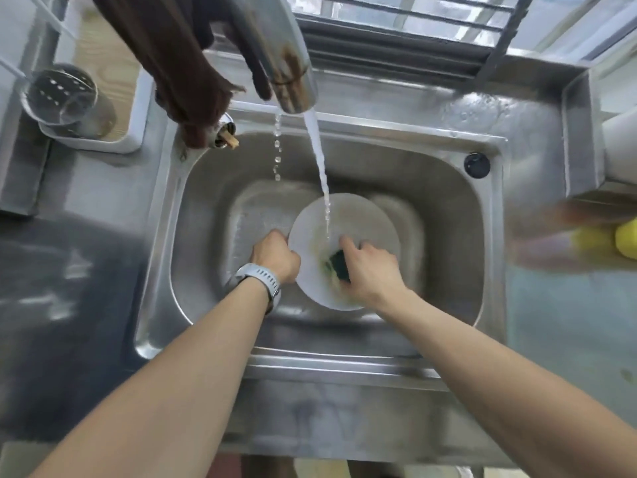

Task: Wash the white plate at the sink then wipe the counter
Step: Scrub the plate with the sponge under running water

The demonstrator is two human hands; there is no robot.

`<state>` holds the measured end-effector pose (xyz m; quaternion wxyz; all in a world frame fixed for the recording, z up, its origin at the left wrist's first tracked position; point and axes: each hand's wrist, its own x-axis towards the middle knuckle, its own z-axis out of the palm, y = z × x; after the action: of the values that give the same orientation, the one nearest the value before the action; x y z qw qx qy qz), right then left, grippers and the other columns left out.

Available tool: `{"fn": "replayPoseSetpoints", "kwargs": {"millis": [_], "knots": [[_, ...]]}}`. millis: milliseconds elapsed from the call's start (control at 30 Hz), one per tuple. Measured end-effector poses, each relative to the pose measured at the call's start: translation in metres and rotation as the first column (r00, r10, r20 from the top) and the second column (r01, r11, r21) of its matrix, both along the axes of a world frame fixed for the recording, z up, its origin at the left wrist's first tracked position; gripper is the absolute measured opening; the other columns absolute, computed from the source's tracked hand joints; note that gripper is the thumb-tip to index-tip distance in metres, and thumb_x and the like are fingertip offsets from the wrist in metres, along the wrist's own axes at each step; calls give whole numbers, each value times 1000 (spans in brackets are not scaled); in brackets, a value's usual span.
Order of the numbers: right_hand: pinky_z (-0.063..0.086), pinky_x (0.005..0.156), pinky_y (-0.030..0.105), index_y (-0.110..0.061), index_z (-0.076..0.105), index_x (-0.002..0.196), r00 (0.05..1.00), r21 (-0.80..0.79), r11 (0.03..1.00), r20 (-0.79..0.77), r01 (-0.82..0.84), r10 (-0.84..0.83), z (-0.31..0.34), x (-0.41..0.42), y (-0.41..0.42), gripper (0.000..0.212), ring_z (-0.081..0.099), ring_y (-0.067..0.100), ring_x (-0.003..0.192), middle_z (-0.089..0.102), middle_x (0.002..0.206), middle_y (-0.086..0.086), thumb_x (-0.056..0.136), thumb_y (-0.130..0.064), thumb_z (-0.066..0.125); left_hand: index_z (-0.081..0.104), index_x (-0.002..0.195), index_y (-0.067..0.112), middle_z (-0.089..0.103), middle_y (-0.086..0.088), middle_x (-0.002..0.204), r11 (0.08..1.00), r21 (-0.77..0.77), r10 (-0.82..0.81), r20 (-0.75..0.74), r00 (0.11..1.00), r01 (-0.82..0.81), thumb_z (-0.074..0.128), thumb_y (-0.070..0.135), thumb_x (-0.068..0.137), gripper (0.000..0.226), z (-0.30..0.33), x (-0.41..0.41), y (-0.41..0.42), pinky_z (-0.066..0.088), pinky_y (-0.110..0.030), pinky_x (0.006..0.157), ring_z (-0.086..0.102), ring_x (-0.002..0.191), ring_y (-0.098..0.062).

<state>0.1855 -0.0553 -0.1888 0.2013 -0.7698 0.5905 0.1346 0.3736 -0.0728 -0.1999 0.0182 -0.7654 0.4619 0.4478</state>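
The white plate [358, 222] is held tilted inside the steel sink [444, 215], under the running stream from the tap [289, 63]. My left hand [275, 255], with a grey watch on the wrist, grips the plate's left rim. My right hand [370, 270] presses a dark green sponge [338, 263] against the plate's lower middle. Yellowish smears show on the plate's face around the sponge. The water lands on the plate just above the sponge.
A brown cloth [179, 63] hangs over the tap at the back left. A perforated metal utensil holder [65, 98] stands in a white tray on the left counter. Yellow objects [617, 239] lie blurred on the right counter. A dark stopper [476, 164] sits on the sink's back right rim.
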Motion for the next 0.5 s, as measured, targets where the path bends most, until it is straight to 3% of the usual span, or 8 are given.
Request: {"fn": "replayPoseSetpoints", "kwargs": {"millis": [100, 200, 267, 400, 500], "knots": [[42, 62, 37, -17, 44, 132, 996, -38, 999, 88, 15, -11, -10, 22, -30, 52, 63, 40, 89, 61, 103, 14, 88, -34, 66, 61, 106, 6, 69, -18, 109, 999, 7, 34, -7, 999, -34, 60, 17, 85, 23, -4, 2, 2, 55, -39, 83, 64, 98, -38], [40, 66, 38, -12, 44, 135, 984, -119, 978, -30, 170, -175, -8, -5, -52, 56, 63, 40, 97, 63, 112, 17, 86, -29, 66, 64, 106, 2, 71, -22, 107, 997, -13, 75, 1, 997, -75, 59, 15, 84, 26, -6, 3, 0, 57, -42, 87, 66, 100, -41], [41, 65, 38, -12, 40, 135, 979, -96, 981, -93, 171, -180, -5, -17, -29, 56, 65, 40, 92, 62, 109, 15, 88, -31, 63, 65, 103, 1, 71, -23, 107, 996, -39, 80, 7, 997, -79, 60, 13, 84, 23, -2, 0, 0, 55, -42, 85, 65, 100, -43], [40, 59, 37, -17, 39, 130, 997, 7, 1000, 83, 4, -4, -4, 17, -8, 58, 65, 40, 82, 54, 93, 10, 83, -38, 66, 64, 104, -1, 70, -25, 110, 995, -48, 84, -1, 996, -84, 59, 12, 83, 25, 0, -3, 1, 55, -44, 84, 65, 101, -43], [45, 64, 38, -14, 46, 126, 986, -52, 989, 99, 140, -134, -4, 18, -39, 50, 63, 40, 88, 61, 103, 14, 86, -35, 65, 64, 107, -7, 69, -30, 112, 995, -51, 87, 10, 996, -87, 59, 10, 82, 31, 1, 0, 1, 55, -48, 85, 64, 106, -47]]}}
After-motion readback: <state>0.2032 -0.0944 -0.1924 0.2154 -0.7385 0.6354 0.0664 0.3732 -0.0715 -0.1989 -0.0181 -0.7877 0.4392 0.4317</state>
